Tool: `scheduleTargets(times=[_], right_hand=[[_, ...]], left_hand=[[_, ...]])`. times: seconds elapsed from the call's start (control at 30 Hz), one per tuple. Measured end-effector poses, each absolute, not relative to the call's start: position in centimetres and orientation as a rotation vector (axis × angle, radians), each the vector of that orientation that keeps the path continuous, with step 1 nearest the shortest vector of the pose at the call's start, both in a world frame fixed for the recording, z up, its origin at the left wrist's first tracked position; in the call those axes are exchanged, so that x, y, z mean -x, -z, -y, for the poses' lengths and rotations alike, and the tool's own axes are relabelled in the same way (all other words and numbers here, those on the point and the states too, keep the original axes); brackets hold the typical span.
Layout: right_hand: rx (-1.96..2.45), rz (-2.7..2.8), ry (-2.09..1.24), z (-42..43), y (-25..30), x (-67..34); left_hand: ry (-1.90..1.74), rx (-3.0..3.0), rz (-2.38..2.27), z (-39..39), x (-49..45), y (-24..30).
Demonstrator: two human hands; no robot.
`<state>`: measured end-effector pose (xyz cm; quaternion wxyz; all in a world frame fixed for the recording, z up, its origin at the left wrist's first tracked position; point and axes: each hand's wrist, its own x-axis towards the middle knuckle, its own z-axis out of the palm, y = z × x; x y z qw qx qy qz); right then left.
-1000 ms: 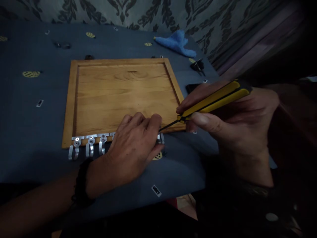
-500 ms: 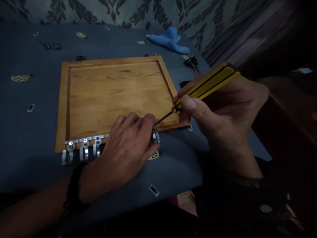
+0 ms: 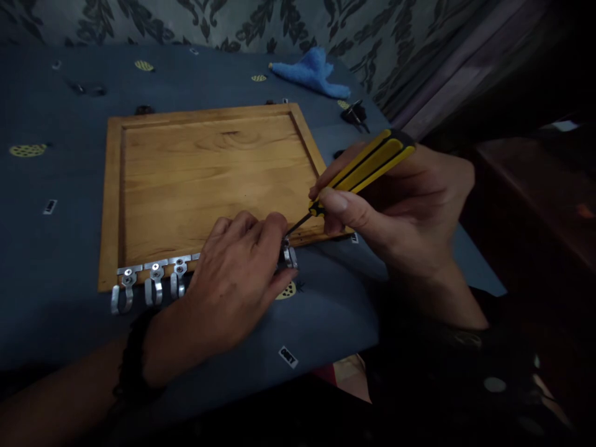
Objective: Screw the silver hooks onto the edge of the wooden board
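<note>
A shallow wooden tray (image 3: 218, 198) with a raised rim lies on the cloth. Silvery double hooks (image 3: 128, 279) hang along its near edge on a metal strip (image 3: 179, 259), fixed with screws. My left hand (image 3: 237, 267) reaches across that edge. Its thumb and forefinger close round the rightmost metal hook (image 3: 291, 256), and the hand hides the middle of the strip. In my right hand (image 3: 405, 217) is a yellow and black screwdriver (image 3: 372, 160), held at a slant. The shaft points down to the top of that hook; the tip's contact with a screw is hard to see.
A blue fluffy cloth (image 3: 310, 73) lies on the grey-blue patterned bedcover (image 3: 56, 248) beyond the tray. Near its right corner is a small black object (image 3: 355, 116) with prongs. Another dark small item (image 3: 84, 89) rests at the far left. Patterned fabric (image 3: 256, 25) rises behind.
My right hand and the screwdriver handle have shifted left and slightly down, with the tip still at the hook. My left hand keeps its hold. The whole view has moved slightly.
</note>
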<state>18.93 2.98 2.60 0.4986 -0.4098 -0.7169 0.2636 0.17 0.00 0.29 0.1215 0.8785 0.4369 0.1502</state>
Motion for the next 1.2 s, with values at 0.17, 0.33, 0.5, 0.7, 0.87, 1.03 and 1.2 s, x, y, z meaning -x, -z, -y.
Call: scheduleTargets(times=[0.17,0.33,0.5,0.7,0.87,1.03,1.2], right_hand=[[0.935,1.777,-0.691,-2.8,-2.9,-19.2],[0.940,1.796,-0.839,-2.8,-3.0,-19.6],[0.927,1.749,-0.914,-2.8,-2.8,-19.4],[0.871,1.634,-0.879,-3.0,-2.7,-18.5],[0.894,1.635,-0.864,-2.9,-2.9,-18.3],[0.915,1.638,-0.849,-2.8,-2.8,-18.2],[0.890,1.601,-0.848,-3.2,-2.6,-18.1]], left_hand=[[-0.434,-2.575,-1.281,0.0,-0.2,-0.4],[-0.450,-2.584,-1.277,0.0,-0.1,-0.4],[-0.454,-2.590,-1.275,-0.1,-0.1,-0.2],[-0.456,-2.555,-1.265,-0.1,-0.1,-0.3],[-0.454,-2.540,-1.260,0.0,-0.1,-0.3],[-0.464,-2.561,-1.257,-0.1,0.0,-0.2],[-0.467,-2.570,-1.265,-0.2,-0.1,-0.3]])
